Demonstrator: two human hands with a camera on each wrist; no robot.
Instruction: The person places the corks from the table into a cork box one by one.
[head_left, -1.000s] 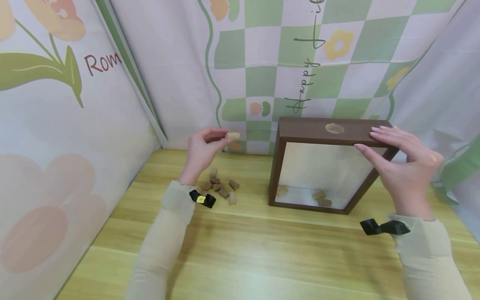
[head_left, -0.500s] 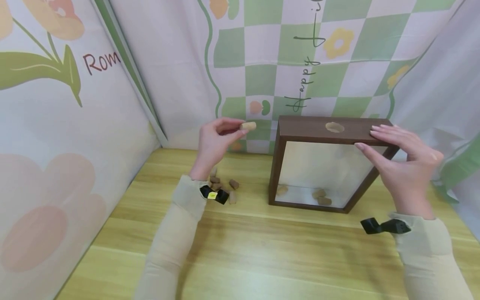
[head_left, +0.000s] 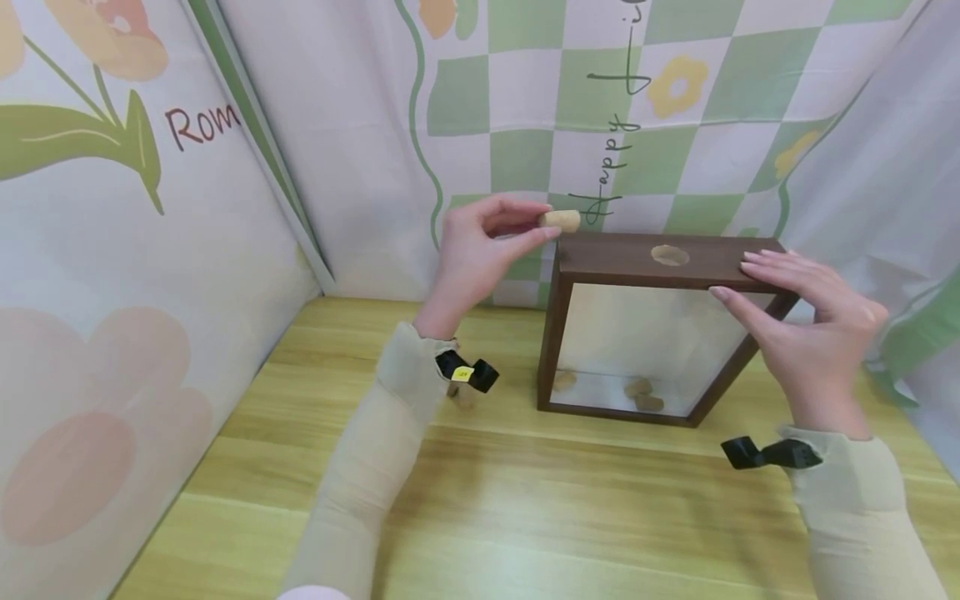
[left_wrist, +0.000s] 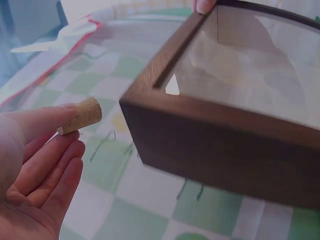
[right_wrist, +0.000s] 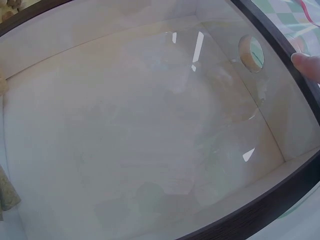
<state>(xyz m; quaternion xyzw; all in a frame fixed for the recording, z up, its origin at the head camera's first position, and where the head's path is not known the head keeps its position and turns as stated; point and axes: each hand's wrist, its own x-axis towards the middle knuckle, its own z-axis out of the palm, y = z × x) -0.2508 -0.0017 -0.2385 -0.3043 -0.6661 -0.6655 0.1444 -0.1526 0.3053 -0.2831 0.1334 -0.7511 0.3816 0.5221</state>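
My left hand (head_left: 480,254) pinches a cork (head_left: 562,221) between thumb and fingertips, just above the left top corner of a dark brown wooden box frame (head_left: 611,262). In the left wrist view the cork (left_wrist: 85,116) points toward the box corner, a short gap apart. A clear front panel (head_left: 645,333) covers the box, and a round hole (head_left: 670,256) opens in its top. Several corks (head_left: 643,396) lie inside on the bottom. My right hand (head_left: 817,333) rests on the right end of the box top, fingers over it and thumb at the front edge.
The box stands upright on a wood-grain table (head_left: 525,508). Loose corks (head_left: 465,396) lie left of it, mostly hidden behind my left wrist. A green-and-white checked curtain (head_left: 517,92) hangs close behind, and a floral cloth wall (head_left: 112,292) rises along the left side.
My left hand has carried the cork up and to the right, from above the loose corks to the box's left top corner. The right hand and box have stayed put.
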